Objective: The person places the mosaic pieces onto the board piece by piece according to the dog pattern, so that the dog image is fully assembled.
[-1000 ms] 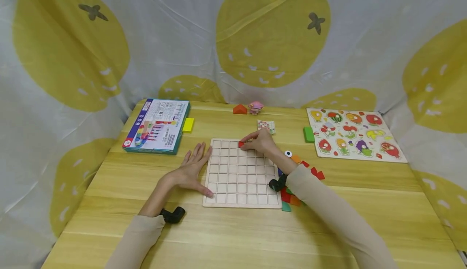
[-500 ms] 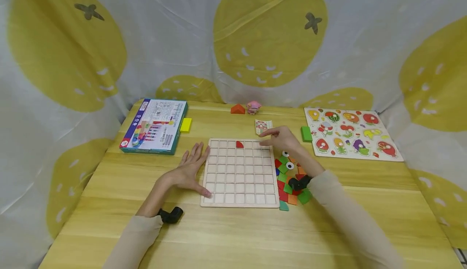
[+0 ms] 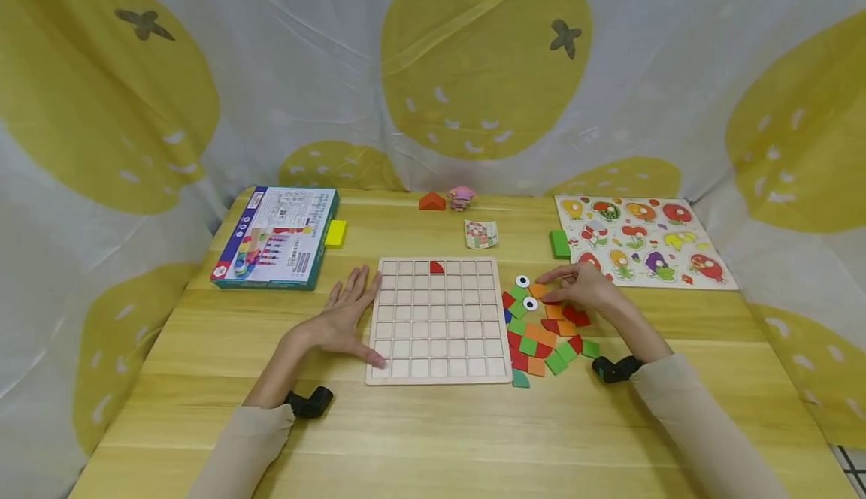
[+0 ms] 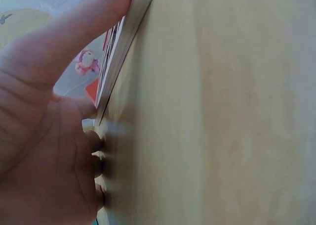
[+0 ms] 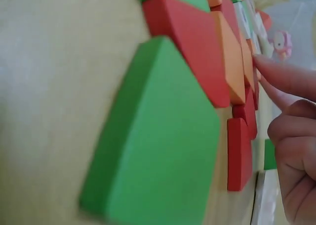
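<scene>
The wooden table [image 3: 406, 446] carries all the work; on it the grid board [image 3: 420, 330] lies flat between the hands, bare in every cell but one; the heap of coloured tiles [image 3: 531, 334] spreads just beside its right edge, more of it in sight now that the right arm covers less. The left hand [image 3: 338, 324] stays at the board's left side, fingers and thumb spread, thumb on the near corner, apparently steadying it; the right hand [image 3: 583, 287] is what has shifted, leaving the board's far right corner, where it hung half a second ago, for the far part of the heap. A printed card [image 3: 481, 234] lies beyond the board, its pattern too small to make out. An orange tile [image 3: 537, 290] sits right at the right forefinger and thumb, whose tips look slightly apart; whether they pinch it I cannot tell. The red quarter-circle [image 3: 436, 267], between those fingers a second ago, now rests released in the middle cell of the far row; I judge that one placement done, the remaining grid unfilled, and the hand busy picking out another piece.
</scene>
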{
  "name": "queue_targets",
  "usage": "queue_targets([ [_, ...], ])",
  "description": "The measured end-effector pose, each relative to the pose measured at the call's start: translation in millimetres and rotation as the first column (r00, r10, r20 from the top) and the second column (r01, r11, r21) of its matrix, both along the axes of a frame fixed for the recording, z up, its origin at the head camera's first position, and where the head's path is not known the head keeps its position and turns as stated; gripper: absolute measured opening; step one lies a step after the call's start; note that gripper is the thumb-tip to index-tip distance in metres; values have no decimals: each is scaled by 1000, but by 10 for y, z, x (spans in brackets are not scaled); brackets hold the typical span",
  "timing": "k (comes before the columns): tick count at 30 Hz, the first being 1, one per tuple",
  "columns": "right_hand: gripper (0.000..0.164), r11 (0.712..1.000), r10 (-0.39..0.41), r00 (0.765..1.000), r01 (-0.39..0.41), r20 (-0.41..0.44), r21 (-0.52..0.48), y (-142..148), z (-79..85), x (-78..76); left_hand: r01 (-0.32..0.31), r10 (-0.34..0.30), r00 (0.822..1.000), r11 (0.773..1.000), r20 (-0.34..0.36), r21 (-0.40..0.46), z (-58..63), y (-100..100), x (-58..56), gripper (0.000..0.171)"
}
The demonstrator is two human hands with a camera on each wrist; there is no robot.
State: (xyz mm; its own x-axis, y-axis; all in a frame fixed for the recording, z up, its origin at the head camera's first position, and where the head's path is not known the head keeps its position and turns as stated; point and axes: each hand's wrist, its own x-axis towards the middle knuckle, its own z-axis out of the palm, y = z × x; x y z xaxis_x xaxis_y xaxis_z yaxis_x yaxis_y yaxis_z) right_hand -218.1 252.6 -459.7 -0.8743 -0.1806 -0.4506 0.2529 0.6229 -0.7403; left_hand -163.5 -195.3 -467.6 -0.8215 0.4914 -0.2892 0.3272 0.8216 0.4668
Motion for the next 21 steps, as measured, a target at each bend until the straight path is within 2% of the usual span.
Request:
queue_targets([
  [10,35,997,-9,999,12,-42,72,-111,6,-72,8,-8,1000,1000,-5,10,1,-6,3,145],
  [17,40,998,-30,996,35,-83,52,-70,10,-81,8,-8,1000,1000,-3,-3,8,7,9,145],
  [21,37,997,-56,992,61,-111,37,-48,-3,-88,8,-8,1000,1000,-6,8,16,-4,10,145],
])
